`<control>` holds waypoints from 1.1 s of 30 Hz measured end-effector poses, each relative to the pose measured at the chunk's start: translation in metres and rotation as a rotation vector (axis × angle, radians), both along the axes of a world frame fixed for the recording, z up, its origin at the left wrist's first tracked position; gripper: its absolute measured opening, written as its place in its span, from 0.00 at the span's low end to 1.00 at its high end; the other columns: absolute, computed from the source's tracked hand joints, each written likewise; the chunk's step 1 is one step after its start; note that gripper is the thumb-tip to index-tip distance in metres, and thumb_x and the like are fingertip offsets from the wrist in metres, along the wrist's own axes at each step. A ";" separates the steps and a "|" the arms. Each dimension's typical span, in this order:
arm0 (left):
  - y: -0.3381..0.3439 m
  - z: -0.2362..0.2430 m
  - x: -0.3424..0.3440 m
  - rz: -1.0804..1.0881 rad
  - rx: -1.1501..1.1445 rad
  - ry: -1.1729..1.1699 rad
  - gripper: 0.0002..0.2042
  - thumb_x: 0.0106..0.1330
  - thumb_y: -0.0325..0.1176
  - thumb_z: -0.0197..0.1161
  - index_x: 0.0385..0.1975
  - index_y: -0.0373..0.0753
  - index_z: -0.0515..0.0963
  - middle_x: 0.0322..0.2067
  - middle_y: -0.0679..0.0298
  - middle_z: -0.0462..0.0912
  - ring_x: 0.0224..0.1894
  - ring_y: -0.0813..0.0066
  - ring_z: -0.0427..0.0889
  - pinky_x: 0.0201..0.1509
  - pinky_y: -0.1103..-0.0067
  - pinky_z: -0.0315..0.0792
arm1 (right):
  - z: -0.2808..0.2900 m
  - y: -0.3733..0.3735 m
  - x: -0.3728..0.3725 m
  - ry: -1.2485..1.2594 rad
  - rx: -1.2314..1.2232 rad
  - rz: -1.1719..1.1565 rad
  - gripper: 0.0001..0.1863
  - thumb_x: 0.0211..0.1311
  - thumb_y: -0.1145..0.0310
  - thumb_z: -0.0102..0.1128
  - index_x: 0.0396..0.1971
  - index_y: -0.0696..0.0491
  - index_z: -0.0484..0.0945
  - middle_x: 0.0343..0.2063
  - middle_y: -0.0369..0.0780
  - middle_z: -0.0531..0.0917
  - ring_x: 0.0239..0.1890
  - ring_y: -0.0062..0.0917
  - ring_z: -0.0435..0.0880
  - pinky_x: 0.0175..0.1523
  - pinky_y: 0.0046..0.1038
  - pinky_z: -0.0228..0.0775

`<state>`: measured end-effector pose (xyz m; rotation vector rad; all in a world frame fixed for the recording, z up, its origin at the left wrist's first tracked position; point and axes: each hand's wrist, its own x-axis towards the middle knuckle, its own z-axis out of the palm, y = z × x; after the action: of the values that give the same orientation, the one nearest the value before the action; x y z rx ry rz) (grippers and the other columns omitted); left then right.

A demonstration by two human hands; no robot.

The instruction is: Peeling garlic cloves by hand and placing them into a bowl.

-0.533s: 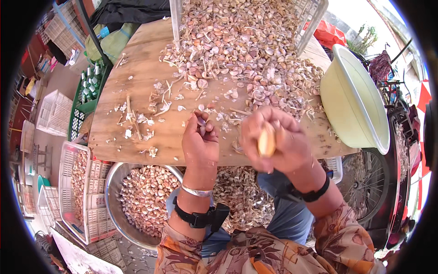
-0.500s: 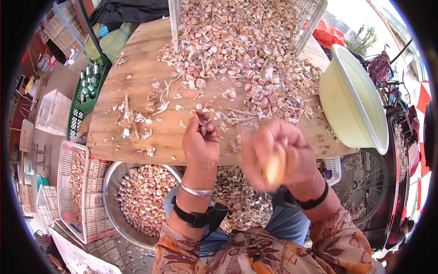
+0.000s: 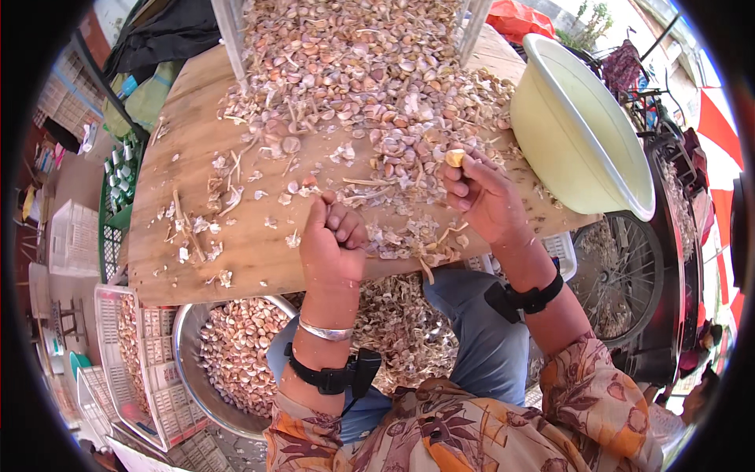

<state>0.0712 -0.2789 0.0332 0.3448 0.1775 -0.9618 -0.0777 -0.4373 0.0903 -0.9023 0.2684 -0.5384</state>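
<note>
My left hand (image 3: 334, 232) is closed over the near part of the wooden table (image 3: 259, 271), its fingers curled into the palm. What it holds, if anything, is hidden. To its right, my right hand (image 3: 489, 193) has its fingers bent around a small yellow piece (image 3: 454, 157) at the fingertips. Whether that piece is a tool or something else, I cannot tell. Just beyond the right hand spreads a large heap of garlic cloves (image 3: 354, 63) with loose skins and dry stalks. Scraps of papery skin (image 3: 401, 240) lie between my hands.
A pale yellow basin (image 3: 550, 134) leans at the table's right edge. Below the table's near left edge stand a metal bowl of cloves (image 3: 182, 358) and a white crate (image 3: 153, 405). Skins (image 3: 405, 338) are piled between my knees. A bicycle wheel (image 3: 621, 275) is at right.
My right hand has moved up and away from me, toward the garlic heap. The purplish clove earlier visible in my left hand no longer shows, and its fingers are curled tighter. The view has shifted.
</note>
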 end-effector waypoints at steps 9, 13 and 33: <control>-0.037 0.001 -0.021 -0.089 0.147 -0.020 0.11 0.72 0.39 0.48 0.36 0.39 0.73 0.24 0.68 0.70 0.22 0.80 0.64 0.18 0.85 0.57 | 0.004 0.016 -0.052 0.179 -0.498 -0.214 0.11 0.67 0.70 0.50 0.46 0.56 0.70 0.26 0.34 0.74 0.24 0.14 0.69 0.28 0.16 0.62; -0.029 -0.005 -0.018 -0.089 0.101 -0.057 0.07 0.72 0.35 0.47 0.36 0.42 0.71 0.18 0.74 0.62 0.17 0.84 0.58 0.16 0.85 0.51 | 0.047 0.032 -0.092 0.279 -0.873 -0.451 0.12 0.67 0.72 0.49 0.48 0.58 0.70 0.27 0.33 0.74 0.24 0.11 0.69 0.29 0.14 0.63; -0.040 0.004 -0.043 -0.189 0.166 0.024 0.12 0.71 0.41 0.47 0.40 0.39 0.72 0.30 0.62 0.75 0.25 0.75 0.70 0.20 0.85 0.62 | -0.008 -0.028 0.021 0.572 -1.316 -0.142 0.09 0.58 0.65 0.58 0.32 0.54 0.80 0.27 0.44 0.82 0.31 0.31 0.81 0.36 0.31 0.72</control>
<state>0.0280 -0.3187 0.0368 0.5098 0.2503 -1.1412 -0.0563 -0.4655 0.0827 -2.3417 0.5062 -0.5553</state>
